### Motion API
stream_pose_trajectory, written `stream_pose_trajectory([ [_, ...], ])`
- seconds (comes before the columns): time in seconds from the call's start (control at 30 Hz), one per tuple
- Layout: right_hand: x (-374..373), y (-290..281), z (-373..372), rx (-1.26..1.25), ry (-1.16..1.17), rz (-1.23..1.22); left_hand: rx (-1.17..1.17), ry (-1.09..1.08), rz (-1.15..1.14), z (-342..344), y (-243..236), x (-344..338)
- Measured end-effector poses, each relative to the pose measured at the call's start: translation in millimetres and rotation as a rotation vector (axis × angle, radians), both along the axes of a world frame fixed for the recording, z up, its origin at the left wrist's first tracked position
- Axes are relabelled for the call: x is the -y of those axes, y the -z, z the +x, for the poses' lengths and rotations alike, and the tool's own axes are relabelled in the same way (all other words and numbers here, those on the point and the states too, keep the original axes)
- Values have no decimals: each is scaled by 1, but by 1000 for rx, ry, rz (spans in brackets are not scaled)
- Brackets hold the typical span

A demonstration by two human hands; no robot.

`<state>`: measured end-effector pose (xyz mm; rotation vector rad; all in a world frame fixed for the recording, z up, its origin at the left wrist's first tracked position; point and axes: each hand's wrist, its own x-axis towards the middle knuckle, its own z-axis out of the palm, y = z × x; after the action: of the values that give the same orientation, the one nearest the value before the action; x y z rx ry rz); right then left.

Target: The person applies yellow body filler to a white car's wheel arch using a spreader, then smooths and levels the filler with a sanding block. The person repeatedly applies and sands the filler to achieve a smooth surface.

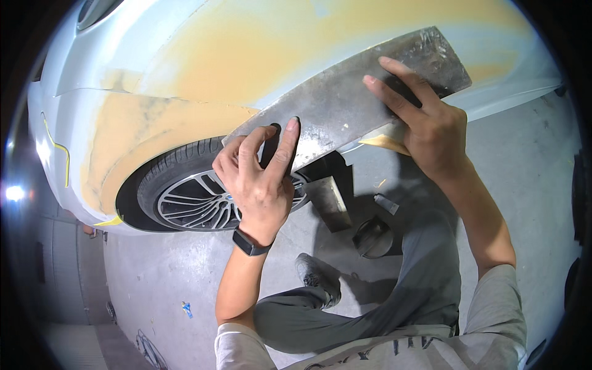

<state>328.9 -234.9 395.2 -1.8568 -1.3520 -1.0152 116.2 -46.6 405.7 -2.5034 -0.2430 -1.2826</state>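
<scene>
My left hand (pixel 259 179) grips the lower left end of a long, scuffed grey metal plate (pixel 339 111), fingertips on its face. My right hand (pixel 431 129) holds the same plate toward its right, two fingers extended over the surface. The plate lies against or just over a pale car body panel (pixel 111 65) with large yellowish patches (pixel 209 55); whether it touches all along cannot be told. A piece of tan material (pixel 382 142) shows under the plate beside my right hand. The wheel (pixel 185 206) sits behind and below my left hand.
On the grey floor (pixel 142 277) are a smaller metal plate (pixel 327 203), a dark round container (pixel 370 240), a small tube (pixel 385 203) and a blue scrap (pixel 186 308). My legs and shoe (pixel 314 274) are below. A bright lamp (pixel 15 192) shines at far left.
</scene>
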Motion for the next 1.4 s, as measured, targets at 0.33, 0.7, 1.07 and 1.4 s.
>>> stream_pose_trajectory([
  [0.33, -21, -105, -43, 143, -40, 71, 25, -93, 52, -56, -117, -8],
  [0.7, -60, -144, -50, 231, -25, 151, 7, -83, 19, -60, -157, -38],
  [1.07, -42, -104, -31, 46, -78, -48, 113, -134, 112, -39, -95, -38],
  [1.4, -45, -4, 7, 105, -84, 183, 104, -62, 255, -7, 4, -42],
])
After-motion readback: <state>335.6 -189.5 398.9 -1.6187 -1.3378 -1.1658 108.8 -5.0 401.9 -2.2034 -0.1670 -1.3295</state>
